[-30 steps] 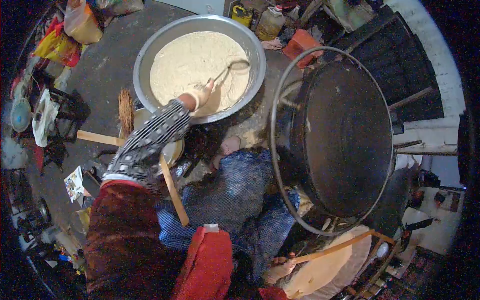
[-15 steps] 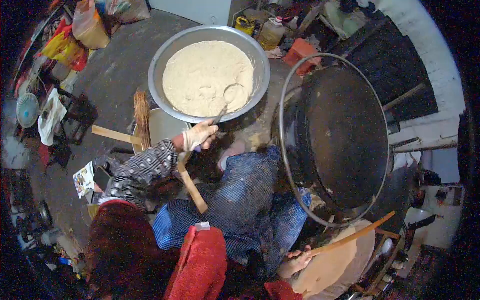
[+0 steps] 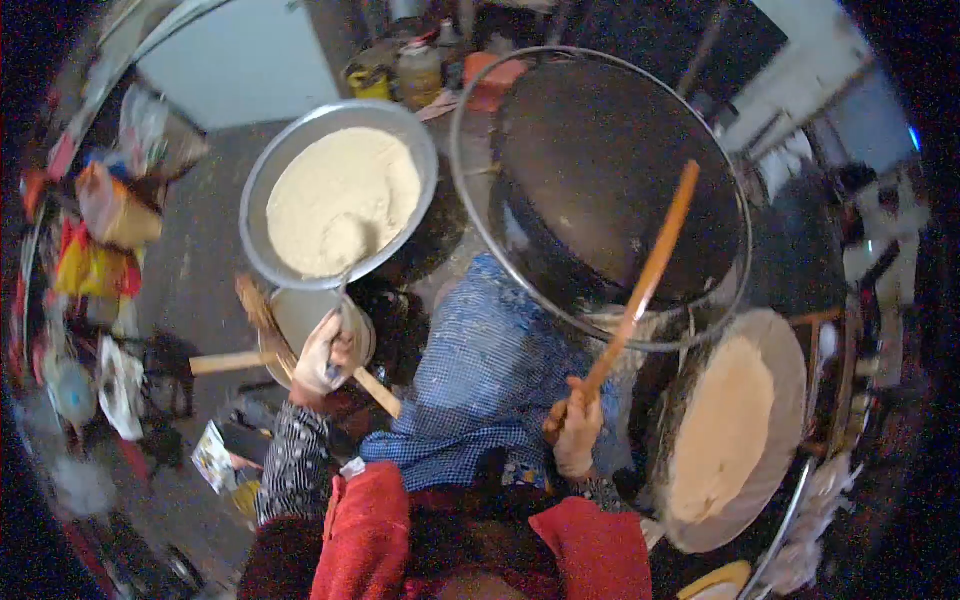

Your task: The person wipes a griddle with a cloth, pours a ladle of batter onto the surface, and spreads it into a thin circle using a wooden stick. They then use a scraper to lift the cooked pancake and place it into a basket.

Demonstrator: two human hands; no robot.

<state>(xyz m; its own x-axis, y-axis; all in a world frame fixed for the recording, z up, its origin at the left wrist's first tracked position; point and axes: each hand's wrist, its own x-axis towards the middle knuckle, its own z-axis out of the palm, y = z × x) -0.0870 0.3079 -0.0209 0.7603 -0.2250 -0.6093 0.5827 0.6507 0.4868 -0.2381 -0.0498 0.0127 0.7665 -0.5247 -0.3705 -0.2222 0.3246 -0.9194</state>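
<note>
My left hand (image 3: 328, 352), in a pale glove, is closed round the handle of a ladle (image 3: 345, 240), whose bowl is heaped with batter over the basin. Pale batter (image 3: 350, 185) fills much of the wide metal basin (image 3: 258, 165). My right hand (image 3: 577, 428) grips the lower end of a long wooden stick (image 3: 650, 275), raised and slanting over the near edge of the dark round griddle (image 3: 610, 160). A metal ring (image 3: 466, 195) surrounds the griddle. Right of my right hand, a round board (image 3: 790, 400) bears a thin tan flatbread (image 3: 728, 430).
Below the basin is a pail (image 3: 300, 318) with a straw brush (image 3: 257, 305) and wooden slats across it. A red box (image 3: 490, 82) and an oil bottle (image 3: 419, 75) stand beyond. Plastic bags (image 3: 115, 205) lie at the left. Blue checked cloth (image 3: 475, 350) covers my lap.
The view has turned to the right. My left hand's ladle now holds batter, lifted near the basin's near rim. My right hand has raised the stick from beside the flatbread to over the griddle.
</note>
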